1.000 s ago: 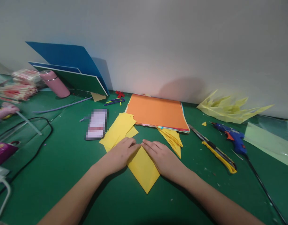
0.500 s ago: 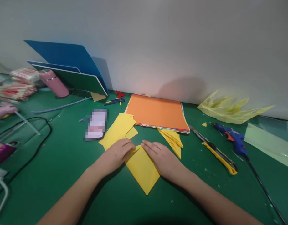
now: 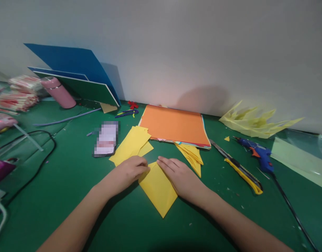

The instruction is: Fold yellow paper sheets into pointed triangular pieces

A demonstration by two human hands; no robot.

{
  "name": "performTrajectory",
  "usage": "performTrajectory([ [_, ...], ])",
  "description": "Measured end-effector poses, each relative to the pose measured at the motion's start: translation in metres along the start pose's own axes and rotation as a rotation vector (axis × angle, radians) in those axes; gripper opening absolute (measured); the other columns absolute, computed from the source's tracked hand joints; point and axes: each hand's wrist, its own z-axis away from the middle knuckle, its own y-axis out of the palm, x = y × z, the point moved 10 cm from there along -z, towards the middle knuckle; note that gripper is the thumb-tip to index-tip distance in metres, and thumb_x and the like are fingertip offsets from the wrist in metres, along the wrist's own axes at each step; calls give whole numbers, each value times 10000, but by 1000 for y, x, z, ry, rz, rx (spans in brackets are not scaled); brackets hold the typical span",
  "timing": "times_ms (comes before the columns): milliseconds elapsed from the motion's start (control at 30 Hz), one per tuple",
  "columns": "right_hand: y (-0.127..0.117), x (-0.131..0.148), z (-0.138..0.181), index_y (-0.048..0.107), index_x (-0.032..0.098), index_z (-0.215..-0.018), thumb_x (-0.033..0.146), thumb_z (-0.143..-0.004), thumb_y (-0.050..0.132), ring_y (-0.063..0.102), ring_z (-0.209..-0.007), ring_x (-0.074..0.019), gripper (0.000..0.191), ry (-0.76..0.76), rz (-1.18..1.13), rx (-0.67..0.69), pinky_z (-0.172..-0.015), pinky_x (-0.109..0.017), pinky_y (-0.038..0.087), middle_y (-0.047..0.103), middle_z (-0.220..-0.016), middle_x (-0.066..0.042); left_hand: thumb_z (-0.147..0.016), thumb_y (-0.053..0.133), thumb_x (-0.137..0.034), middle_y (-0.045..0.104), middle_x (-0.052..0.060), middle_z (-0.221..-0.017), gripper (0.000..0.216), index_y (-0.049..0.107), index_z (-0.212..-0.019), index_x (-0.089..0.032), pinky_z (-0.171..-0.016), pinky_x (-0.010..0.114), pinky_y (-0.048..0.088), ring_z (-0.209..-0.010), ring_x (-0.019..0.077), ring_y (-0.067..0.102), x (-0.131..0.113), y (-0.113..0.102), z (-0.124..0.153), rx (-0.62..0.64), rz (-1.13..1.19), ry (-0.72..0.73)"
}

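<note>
A yellow sheet of paper (image 3: 160, 196) lies on the green table with one corner pointing at me. My left hand (image 3: 133, 171) pinches its upper left edge between thumb and curled fingers. Flat along its upper right edge rests my right hand (image 3: 180, 175), fingers stretched out and side by side. Just beyond my left hand is a pile of yellow paper pieces (image 3: 131, 141). Behind my right hand are folded yellow paper pieces (image 3: 191, 155), partly against a stack of coloured paper with an orange sheet (image 3: 174, 122) on top.
To the right lie a yellow utility knife (image 3: 243, 175), a blue glue gun (image 3: 258, 152) with its cord, and a pale yellow spiky paper shape (image 3: 258, 122). On the left are a phone (image 3: 107, 138), a pink bottle (image 3: 58, 92), leaning blue boards (image 3: 69, 59) and a black cable (image 3: 42, 164).
The whole view has shifted slightly. My left fingers have moved a little along the paper's upper left edge, and the small raised flap beside them no longer shows. My right hand stays in place.
</note>
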Motion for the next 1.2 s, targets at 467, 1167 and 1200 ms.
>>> performTrajectory([
  [467,0,3,-2,441,37,-1342,35,-804,360,510,-1186,-261,545,5,21,-2,-997,-431,448,444,-1407,-174,-865,450,-35,654,76,-965,245,646,-943,-158,-759,304,512,-859,167,600,-3,0,-5,5,15,12],
  [1167,0,3,-1,455,11,-1326,12,-801,346,469,-1244,-265,536,5,76,-17,-1018,-414,436,453,-1395,-191,-893,468,-122,554,33,-735,212,666,-828,-164,-619,276,395,-703,164,504,0,-2,3,145,-90,-139],
  [1200,0,3,-1,456,2,-1322,10,-799,342,465,-1246,-271,536,8,85,-15,-1015,-420,438,454,-1392,-198,-890,462,-118,552,33,-733,221,666,-821,-165,-619,277,395,-702,163,502,0,-2,2,141,-90,-148],
])
